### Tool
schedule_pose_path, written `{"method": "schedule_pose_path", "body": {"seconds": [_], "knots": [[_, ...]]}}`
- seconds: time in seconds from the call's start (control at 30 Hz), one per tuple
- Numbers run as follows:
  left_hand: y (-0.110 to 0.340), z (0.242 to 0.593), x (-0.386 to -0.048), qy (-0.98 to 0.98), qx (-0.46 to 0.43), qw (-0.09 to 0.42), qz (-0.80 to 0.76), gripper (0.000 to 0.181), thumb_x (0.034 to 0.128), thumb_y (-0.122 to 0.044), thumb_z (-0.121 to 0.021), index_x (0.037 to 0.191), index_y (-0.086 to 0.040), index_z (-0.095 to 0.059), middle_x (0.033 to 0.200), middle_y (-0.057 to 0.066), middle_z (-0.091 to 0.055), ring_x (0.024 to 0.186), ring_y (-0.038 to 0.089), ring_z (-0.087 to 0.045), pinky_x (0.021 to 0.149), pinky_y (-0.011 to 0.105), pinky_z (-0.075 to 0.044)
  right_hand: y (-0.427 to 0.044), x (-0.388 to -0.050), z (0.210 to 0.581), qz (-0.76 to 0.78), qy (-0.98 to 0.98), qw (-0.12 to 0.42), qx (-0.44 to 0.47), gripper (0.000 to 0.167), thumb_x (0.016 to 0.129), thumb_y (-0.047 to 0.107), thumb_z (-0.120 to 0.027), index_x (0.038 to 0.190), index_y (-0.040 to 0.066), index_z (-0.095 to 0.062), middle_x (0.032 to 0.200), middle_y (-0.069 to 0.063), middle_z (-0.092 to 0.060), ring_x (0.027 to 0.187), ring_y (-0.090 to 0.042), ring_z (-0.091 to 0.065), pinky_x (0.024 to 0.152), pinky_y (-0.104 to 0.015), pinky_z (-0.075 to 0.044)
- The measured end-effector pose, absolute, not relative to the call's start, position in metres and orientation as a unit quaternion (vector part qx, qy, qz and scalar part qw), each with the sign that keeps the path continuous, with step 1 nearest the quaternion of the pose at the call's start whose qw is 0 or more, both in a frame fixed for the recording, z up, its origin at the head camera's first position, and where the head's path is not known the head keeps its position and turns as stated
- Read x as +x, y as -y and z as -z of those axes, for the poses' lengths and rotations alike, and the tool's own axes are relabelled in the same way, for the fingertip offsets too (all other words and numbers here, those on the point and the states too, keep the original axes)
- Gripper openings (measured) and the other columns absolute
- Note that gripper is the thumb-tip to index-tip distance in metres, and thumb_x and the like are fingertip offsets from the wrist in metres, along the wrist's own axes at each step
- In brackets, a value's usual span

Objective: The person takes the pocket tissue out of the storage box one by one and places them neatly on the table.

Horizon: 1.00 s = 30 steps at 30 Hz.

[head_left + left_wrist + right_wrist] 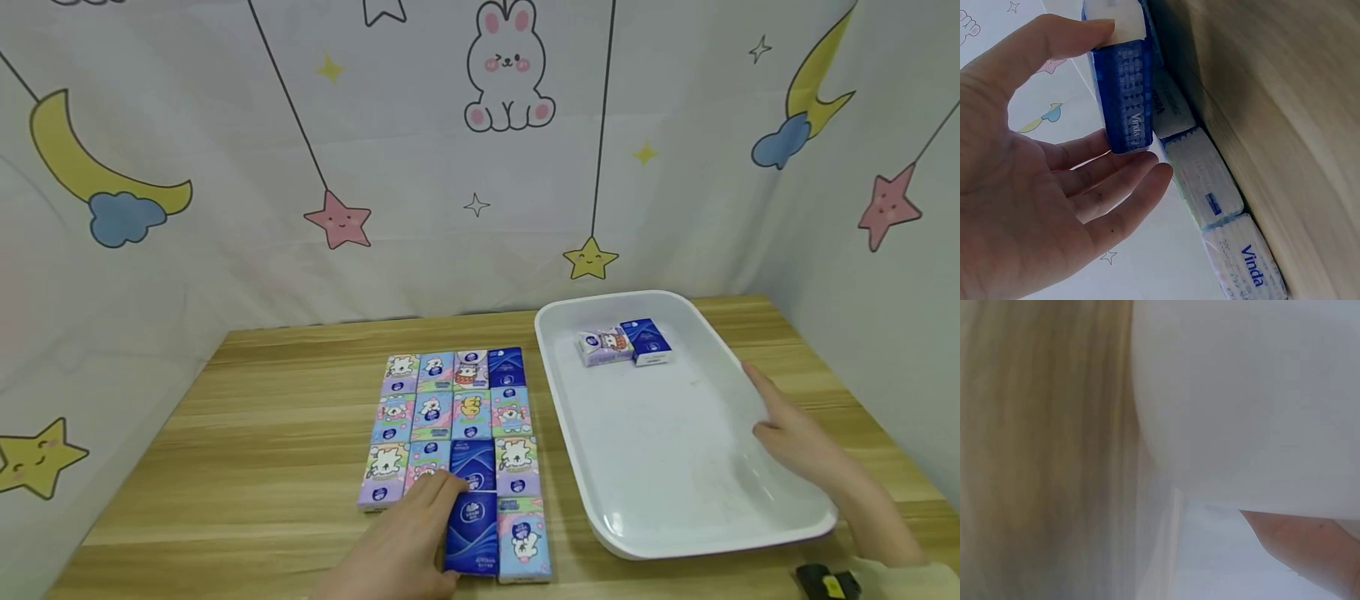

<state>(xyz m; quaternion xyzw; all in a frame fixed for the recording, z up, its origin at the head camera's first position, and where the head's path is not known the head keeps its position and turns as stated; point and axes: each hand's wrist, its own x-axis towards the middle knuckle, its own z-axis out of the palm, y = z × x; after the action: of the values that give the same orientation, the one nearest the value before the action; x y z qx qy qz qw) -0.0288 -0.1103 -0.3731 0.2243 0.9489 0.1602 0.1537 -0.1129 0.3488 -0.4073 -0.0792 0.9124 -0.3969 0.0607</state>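
Note:
At the front of a block of tissue packs, my left hand (408, 533) pinches a dark blue tissue pack (472, 533) between thumb and fingertips. In the left wrist view the thumb presses one end of this blue pack (1124, 94), with fingers at its other end and the lower fingers spread. My right hand (798, 442) holds the right rim of a white tray (592, 521), index finger along the rim and thumb toward the inside. Only a finger (1304, 550) shows beyond the tray wall (1247, 406) in the right wrist view.
A purple patterned pack (604, 347) and a blue pack (647, 342) lie at the tray's far end. Patterned packs (471, 415) stand in close rows left of the tray on the wooden table (247, 450). A printed cloth (420, 150) hangs behind.

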Motion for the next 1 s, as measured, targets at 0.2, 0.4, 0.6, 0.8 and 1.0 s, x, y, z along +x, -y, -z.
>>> {"method": "schedule_pose_path", "body": {"seconds": [0.2,0.4,0.6,0.8,1.0], "knots": [[0.111,0.374,-0.028,-0.947,0.245,0.14,-0.151,0.079,0.0655,-0.032,-0.083,0.132,-0.013,-0.044,0.13,0.003,-0.049,0.119,0.021,-0.048,0.106,0.045,-0.044,-0.349,-0.113,0.408,0.4,-0.911,0.06,-0.081,0.08,0.086,-0.014,-0.033,0.151,-0.001,0.011,0.152,-0.038,0.008,0.134,-0.063,-0.007,0.109,-0.07,-0.005],[0.112,0.377,-0.026,-0.945,0.276,0.11,-0.135,0.077,0.0641,-0.036,-0.083,0.127,-0.01,-0.047,0.12,0.0,-0.048,0.112,0.018,-0.046,0.101,0.042,-0.047,-0.349,-0.113,0.408,0.398,-0.912,0.058,-0.081,0.081,0.085,-0.014,-0.033,0.151,-0.001,0.011,0.152,-0.038,0.008,0.134,-0.063,-0.008,0.108,-0.071,-0.006],[0.113,0.381,-0.026,-0.946,0.281,0.098,-0.128,0.078,0.0635,-0.037,-0.083,0.127,-0.008,-0.048,0.118,0.0,-0.045,0.11,0.018,-0.043,0.099,0.041,-0.047,-0.349,-0.113,0.408,0.405,-0.908,0.06,-0.085,0.082,0.085,-0.014,-0.033,0.151,0.001,0.012,0.152,-0.037,0.01,0.135,-0.063,-0.007,0.109,-0.07,-0.004],[0.115,0.383,-0.027,-0.946,0.276,0.107,-0.136,0.078,0.0648,-0.038,-0.082,0.129,-0.009,-0.048,0.119,-0.002,-0.043,0.109,0.016,-0.041,0.098,0.039,-0.047,-0.349,-0.114,0.407,0.404,-0.909,0.059,-0.087,0.081,0.085,-0.014,-0.034,0.151,0.0,0.012,0.152,-0.038,0.008,0.134,-0.064,-0.008,0.108,-0.071,-0.006],[0.116,0.385,-0.028,-0.946,0.268,0.119,-0.14,0.077,0.0657,-0.039,-0.081,0.129,-0.01,-0.048,0.121,-0.002,-0.043,0.111,0.016,-0.041,0.1,0.041,-0.046,-0.348,-0.113,0.407,0.397,-0.912,0.06,-0.084,0.082,0.085,-0.013,-0.034,0.151,0.0,0.012,0.152,-0.038,0.007,0.134,-0.064,-0.009,0.108,-0.071,-0.007]]}}
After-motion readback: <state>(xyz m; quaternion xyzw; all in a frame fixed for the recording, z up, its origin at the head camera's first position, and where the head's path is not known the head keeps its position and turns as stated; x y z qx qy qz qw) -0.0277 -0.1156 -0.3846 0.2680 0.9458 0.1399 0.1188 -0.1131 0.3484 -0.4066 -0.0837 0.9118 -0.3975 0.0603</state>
